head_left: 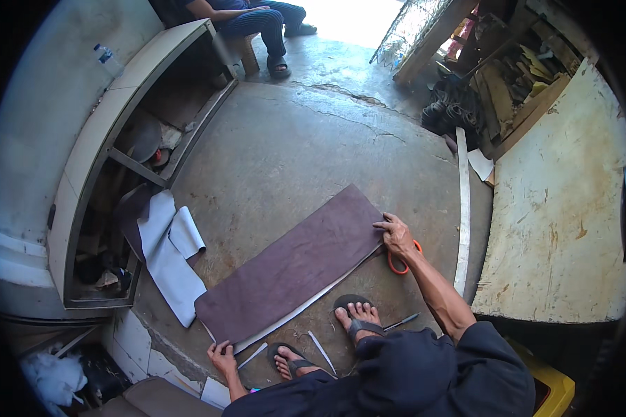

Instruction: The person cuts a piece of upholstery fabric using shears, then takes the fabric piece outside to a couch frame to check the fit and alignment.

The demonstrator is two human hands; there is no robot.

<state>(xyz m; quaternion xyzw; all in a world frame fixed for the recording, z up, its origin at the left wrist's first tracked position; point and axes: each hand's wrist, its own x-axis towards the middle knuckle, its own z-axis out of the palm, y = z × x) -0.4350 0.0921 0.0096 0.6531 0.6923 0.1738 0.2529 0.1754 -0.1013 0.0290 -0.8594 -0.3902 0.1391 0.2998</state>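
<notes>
A long dark maroon sheet of material (289, 260) lies diagonally on the concrete floor over a pale layer (309, 301). My left hand (222, 358) has its fingers closed on the near left corner of the sheet. My right hand (396, 235) grips the sheet's right end, fingers bent over the edge. Orange-handled scissors (396, 265) lie beside my right hand, partly hidden by it. Left of the sheet is a crumpled white and maroon piece (160, 260). Narrow white offcuts (320, 351) and a slim dark tool (396, 323) lie by my sandalled feet.
A seated person (271, 28) is at the top beside a tiled counter with shelves (83, 194) and a plastic bottle (108, 59). At right are a long pale strip (462, 208), a worn board (553, 208) and piled scraps (508, 90). A yellow crate (556, 382) sits lower right.
</notes>
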